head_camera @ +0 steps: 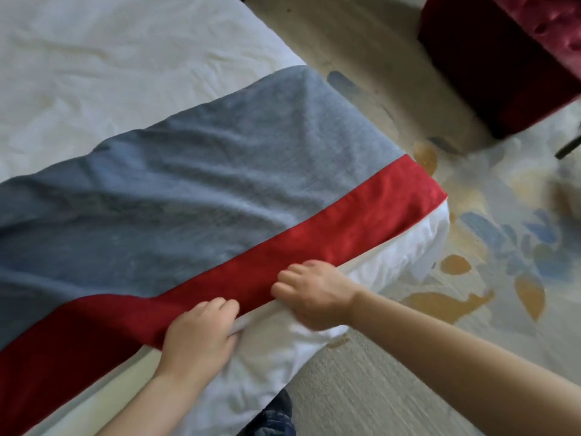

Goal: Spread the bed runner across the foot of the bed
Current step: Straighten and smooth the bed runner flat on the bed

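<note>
At six o'clock our left hand (pixel 201 332) and right hand (pixel 311 294) sit close together. Each has its fingers curled over the red border (pixel 345 221) of the bed runner (pixel 188 190), gripping the near hem where it meets the edge of the bed (pixel 270 357). We judge this grip lets us tug the hem level with the mattress edge and draw out the ripples crossing the grey field. The runner lies across the foot of the bed from eight o'clock to two o'clock, and its end reaches the bed's side edge near three. Past it, toward eleven o'clock, the white sheet (pixel 110 64) is creased. Around the bed, a dark trouser leg (pixel 273 416) shows at six. A pale carpet (pixel 487 247) with blue and ochre leaf shapes fills three o'clock, and a deep red upholstered seat (pixel 503 58) stands at one o'clock, well apart from the bed.
</note>
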`<state>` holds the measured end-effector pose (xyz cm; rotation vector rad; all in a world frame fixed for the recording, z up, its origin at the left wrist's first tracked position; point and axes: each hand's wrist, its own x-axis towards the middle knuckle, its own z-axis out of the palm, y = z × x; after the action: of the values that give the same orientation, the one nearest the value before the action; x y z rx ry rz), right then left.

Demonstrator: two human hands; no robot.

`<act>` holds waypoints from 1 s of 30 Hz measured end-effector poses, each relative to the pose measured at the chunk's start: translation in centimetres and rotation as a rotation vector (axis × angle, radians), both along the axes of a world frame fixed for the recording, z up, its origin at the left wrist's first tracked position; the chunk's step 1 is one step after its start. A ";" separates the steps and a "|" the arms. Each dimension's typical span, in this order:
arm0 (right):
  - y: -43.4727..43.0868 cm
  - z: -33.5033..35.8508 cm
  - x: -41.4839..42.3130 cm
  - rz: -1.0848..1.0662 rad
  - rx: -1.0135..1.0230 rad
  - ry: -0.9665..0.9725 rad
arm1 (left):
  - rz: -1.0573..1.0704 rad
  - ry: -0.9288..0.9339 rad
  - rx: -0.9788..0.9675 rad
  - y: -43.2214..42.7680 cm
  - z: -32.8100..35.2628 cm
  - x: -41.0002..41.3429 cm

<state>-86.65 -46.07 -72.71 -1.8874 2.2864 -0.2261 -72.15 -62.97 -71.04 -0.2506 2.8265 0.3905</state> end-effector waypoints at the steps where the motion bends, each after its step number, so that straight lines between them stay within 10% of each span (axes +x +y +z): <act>1: -1.6 -0.1 2.0 0.020 -0.029 -0.033 | 0.001 0.007 0.002 -0.7 0.0 0.7; 16: -4.8 3.3 13.3 -0.184 0.129 0.018 | 0.075 0.360 0.102 -3.5 0.5 14.6; 20: -10.6 3.1 18.0 -0.028 -0.087 0.064 | 0.229 0.243 -0.026 -9.6 0.3 18.6; 30: -18.9 1.2 25.0 -0.143 0.101 0.121 | 0.175 0.089 -0.123 -14.0 -0.3 23.6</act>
<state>-61.69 -65.00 -71.47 -1.7354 2.4644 -0.0143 -48.55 -76.95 -71.37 -0.5219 2.9293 0.2693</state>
